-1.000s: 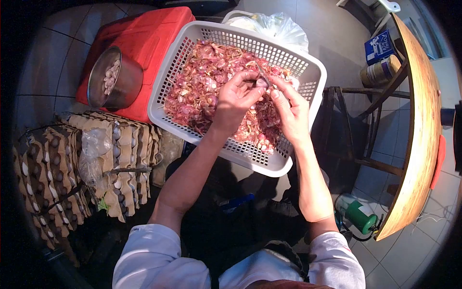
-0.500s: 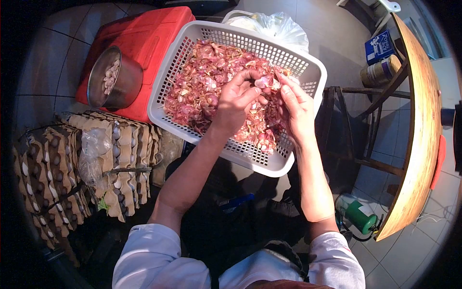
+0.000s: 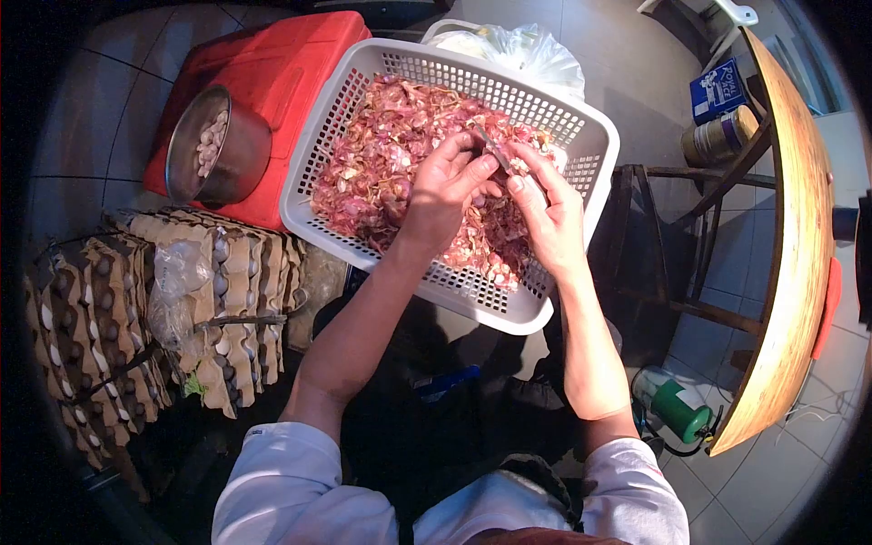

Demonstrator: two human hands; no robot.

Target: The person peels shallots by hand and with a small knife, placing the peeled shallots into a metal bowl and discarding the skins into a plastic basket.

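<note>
My left hand (image 3: 447,186) is over the basket, its thumb and fingers closed on a shallot that is mostly hidden. My right hand (image 3: 551,207) is close beside it, fingers curled around a small knife whose narrow dark blade (image 3: 492,147) crosses the gap between both hands. A pale bit shows at the right fingertips. Below lies a heap of reddish-purple shallots and loose papery skins (image 3: 363,173), in a light grey plastic basket (image 3: 416,295) with perforated sides.
At left, a metal pot (image 3: 245,159) with pale peeled pieces stands on a red box (image 3: 291,82). Egg trays (image 3: 241,309) are stacked below it. A clear plastic bag (image 3: 536,54) sits behind the basket. Rightward are a wooden tabletop (image 3: 790,245) and a green cylinder (image 3: 681,409).
The shallot that showed between my fingertips is now mostly hidden. The knife blade has come into sight between my hands, and my right hand has turned slightly.
</note>
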